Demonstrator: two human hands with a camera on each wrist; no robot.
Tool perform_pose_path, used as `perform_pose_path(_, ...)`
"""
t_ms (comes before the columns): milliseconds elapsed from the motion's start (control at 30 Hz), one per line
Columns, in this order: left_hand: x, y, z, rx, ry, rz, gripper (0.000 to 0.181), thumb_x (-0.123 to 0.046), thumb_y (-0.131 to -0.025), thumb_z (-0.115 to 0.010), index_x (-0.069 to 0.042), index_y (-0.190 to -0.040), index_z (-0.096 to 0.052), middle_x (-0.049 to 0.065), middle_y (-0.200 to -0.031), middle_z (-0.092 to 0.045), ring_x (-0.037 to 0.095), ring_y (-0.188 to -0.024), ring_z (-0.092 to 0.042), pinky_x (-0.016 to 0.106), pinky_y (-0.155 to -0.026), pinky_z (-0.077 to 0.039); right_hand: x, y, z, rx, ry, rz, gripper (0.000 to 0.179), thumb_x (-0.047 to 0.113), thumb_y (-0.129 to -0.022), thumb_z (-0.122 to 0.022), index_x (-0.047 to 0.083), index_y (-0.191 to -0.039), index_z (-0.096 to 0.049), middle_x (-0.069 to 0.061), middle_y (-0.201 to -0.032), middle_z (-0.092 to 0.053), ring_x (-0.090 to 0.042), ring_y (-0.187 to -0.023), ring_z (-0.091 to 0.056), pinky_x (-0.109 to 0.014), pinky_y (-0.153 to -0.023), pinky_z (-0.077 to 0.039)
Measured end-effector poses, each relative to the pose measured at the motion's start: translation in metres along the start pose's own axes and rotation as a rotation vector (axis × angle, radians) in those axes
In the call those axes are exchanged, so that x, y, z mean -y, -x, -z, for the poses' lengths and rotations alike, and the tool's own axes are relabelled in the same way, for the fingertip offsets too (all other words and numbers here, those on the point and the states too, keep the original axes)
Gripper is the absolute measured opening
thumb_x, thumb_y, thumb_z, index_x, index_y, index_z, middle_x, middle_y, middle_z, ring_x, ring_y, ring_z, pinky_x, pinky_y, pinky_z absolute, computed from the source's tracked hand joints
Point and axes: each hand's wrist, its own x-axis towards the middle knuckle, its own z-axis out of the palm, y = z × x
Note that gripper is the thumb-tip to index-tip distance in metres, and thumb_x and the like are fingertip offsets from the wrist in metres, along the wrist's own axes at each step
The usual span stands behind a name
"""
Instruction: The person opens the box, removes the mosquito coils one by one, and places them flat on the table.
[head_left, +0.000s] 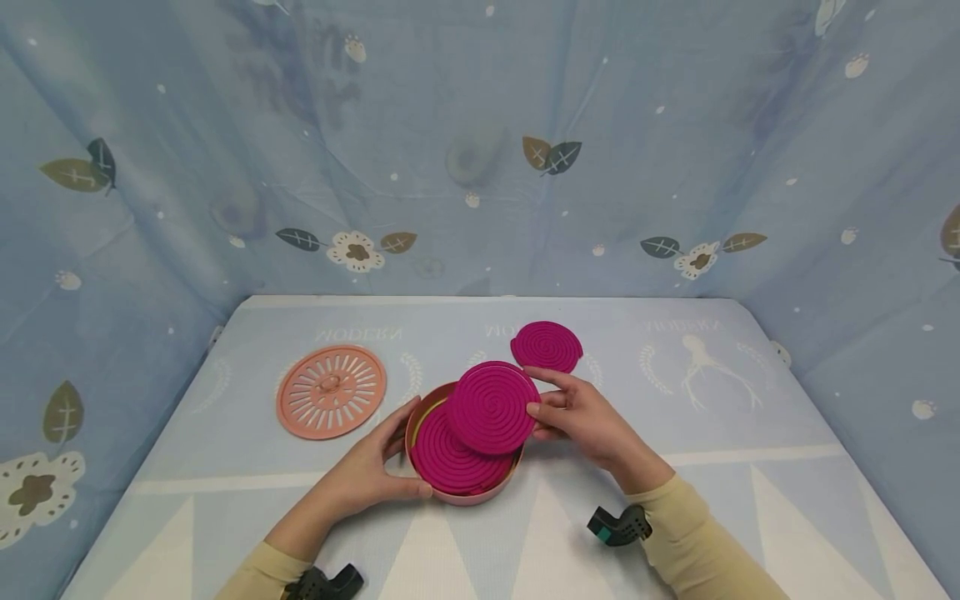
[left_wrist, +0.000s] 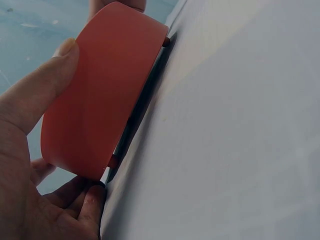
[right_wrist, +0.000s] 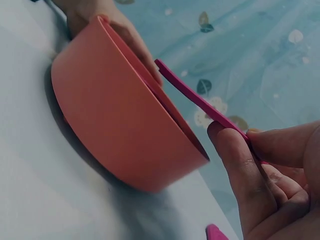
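Note:
A round coral mosquito coil box [left_wrist: 100, 95] stands on the table on small feet. My left hand [head_left: 375, 471] grips its side, thumb at the front and fingers round the far left. Inside lies a magenta mosquito coil [head_left: 450, 458], and a bit of yellow shows at the inner rim. My right hand [head_left: 581, 421] pinches the right edge of another magenta coil [head_left: 493, 408] between thumb and fingers. In the right wrist view this held coil [right_wrist: 195, 100] is tilted above the box's rim, apart from it. It hides part of the coil below.
The slotted coral lid [head_left: 331, 392] lies flat to the left of the box. Behind the box and to its right, a third magenta coil [head_left: 547, 346] lies on the table. A patterned blue curtain [head_left: 480, 150] surrounds the table's back and sides.

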Motion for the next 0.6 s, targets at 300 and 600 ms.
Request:
perform_pose_path(300, -0.002, 0.001, 0.000, -0.006, -0.007, 0.022, 0.125, -0.044, -0.059, -0.095, -0.024, -0.159, -0.023, -0.011, -0.157, -0.029, 0.009, -0.139, -0.037, 0.025, -0.112, -0.035, -0.003, 0.001, 0.026, -0.094, -0.027, 0.024, 0.064, 0.006, -0.093, -0.069, 0.015, -0.150, -0.041, -0.015, -0.092, -0.064, -0.019, -0.073, -0.067, -0.048, -0.081, -0.060)
perform_pose_path(600, -0.001, 0.000, 0.000, -0.006, -0.015, 0.016, 0.125, -0.045, -0.059, -0.095, -0.024, -0.159, -0.023, -0.011, -0.157, -0.029, 0.009, -0.139, -0.036, 0.026, -0.113, -0.035, 0.000, 0.007, 0.055, -0.175, -0.056, 0.031, 0.066, 0.004, -0.095, -0.066, 0.013, -0.153, -0.036, -0.015, -0.100, -0.067, -0.018, -0.074, -0.069, -0.040, -0.080, -0.061)
